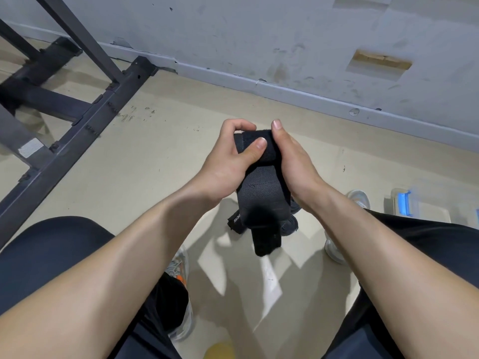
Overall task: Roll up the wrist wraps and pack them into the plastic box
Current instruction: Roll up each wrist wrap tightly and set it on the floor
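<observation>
The plastic box [404, 206] sits on the floor [160, 141] at your far right, just past your right forearm. It looks clear, with one blue latch facing you. It is too blurred and cut off to tell what is inside.

You hold one black wrist wrap [261, 193] in front of you, above the floor and between your knees. Its top end is wound into a roll and the loose tail hangs straight down. Your left hand [228, 161] grips the roll, with the fingers curled behind it and the thumb pressed flat across the front. Your right hand [290, 161] clamps the other side of the roll, with the thumb sticking up along its edge; the other fingers are hidden behind the fabric.

A second wrap [234, 222] lies crumpled on the floor directly under the hanging tail, with white lettering showing. More dark fabric lies beside it, and you cannot tell whether that is a third piece.

A dark metal frame [77, 120] stands at your left, beside the grey wall [285, 47].
</observation>
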